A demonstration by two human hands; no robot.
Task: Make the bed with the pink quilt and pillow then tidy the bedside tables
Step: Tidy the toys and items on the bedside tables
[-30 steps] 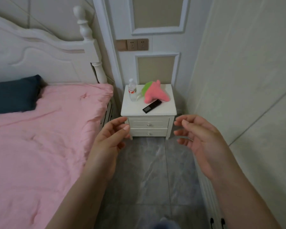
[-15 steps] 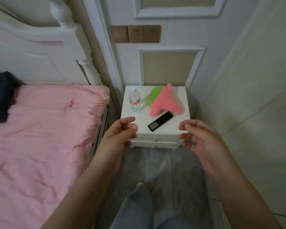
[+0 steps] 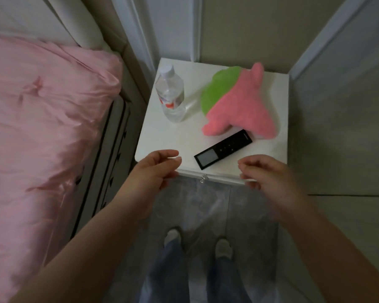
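Both hands hang over the front edge of the white bedside table (image 3: 162,136), empty, with fingers loosely curled and spread apart. The left hand (image 3: 153,171) sits at the table's front left corner, thumb and forefinger apart, holding nothing. The right hand (image 3: 269,178) is near the front right part of the edge, fingers bent inward, also holding nothing. Between the two hands, on the tabletop, lies a black remote (image 3: 223,149), set at a slant with a grey screen at its near end and small pale marks along its body; there is tiny lettering at the far end, too small to read. Just behind the remote, touching or nearly touching its far end, lies a pink and green plush toy (image 3: 238,106). To the left of the toy stands a clear plastic bottle (image 3: 171,95) with a white cap and a label with red printing that is too blurred to read. A small metal drawer knob (image 3: 203,178) shows under the front edge. To the left, the pink quilt (image 3: 42,127) covers the bed, rumpled at its near corner. Below, the person's feet in pale socks (image 3: 173,237) stand on grey floor tiles (image 3: 206,204).
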